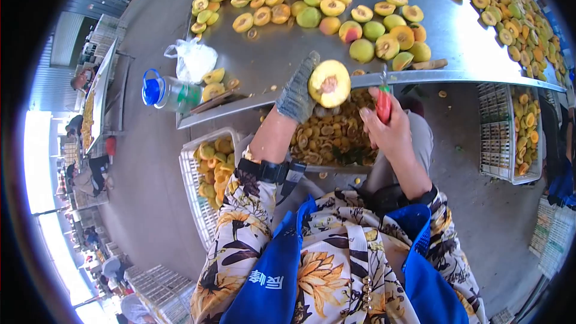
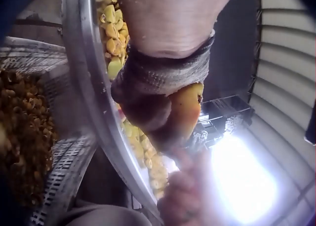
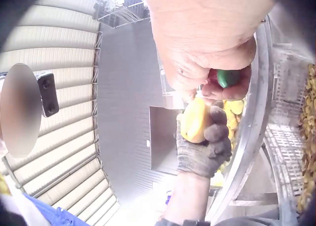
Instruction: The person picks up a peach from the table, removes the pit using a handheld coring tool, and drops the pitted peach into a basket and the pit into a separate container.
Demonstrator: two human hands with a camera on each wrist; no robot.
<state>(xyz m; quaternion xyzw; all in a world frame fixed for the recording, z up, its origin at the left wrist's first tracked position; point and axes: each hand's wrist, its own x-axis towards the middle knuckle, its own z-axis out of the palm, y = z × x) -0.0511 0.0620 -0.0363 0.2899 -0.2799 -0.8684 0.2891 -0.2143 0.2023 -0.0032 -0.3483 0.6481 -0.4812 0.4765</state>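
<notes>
My gloved left hand point(image 1: 298, 93) holds a halved yellow peach point(image 1: 329, 83), cut face up, just over the near edge of the metal table point(image 1: 282, 48). The left wrist view shows the grey glove point(image 2: 163, 83) wrapped round the fruit point(image 2: 186, 112). My bare right hand point(image 1: 387, 126) grips a red-handled knife point(image 1: 383, 103), its blade pointing up close beside the peach. In the right wrist view, the right hand point(image 3: 217, 63) clutches the red and green handle point(image 3: 224, 79) next to the fruit point(image 3: 196, 120) in the glove point(image 3: 205, 149).
Many whole and halved peaches point(image 1: 360, 24) cover the table. A white crate point(image 1: 201, 186) of halves stands at lower left, a bin of pits and scraps point(image 1: 333, 138) sits under my hands, another crate point(image 1: 510, 132) is at right. A blue-capped bottle point(image 1: 165, 91) and plastic bag point(image 1: 195, 60) sit at the table corner.
</notes>
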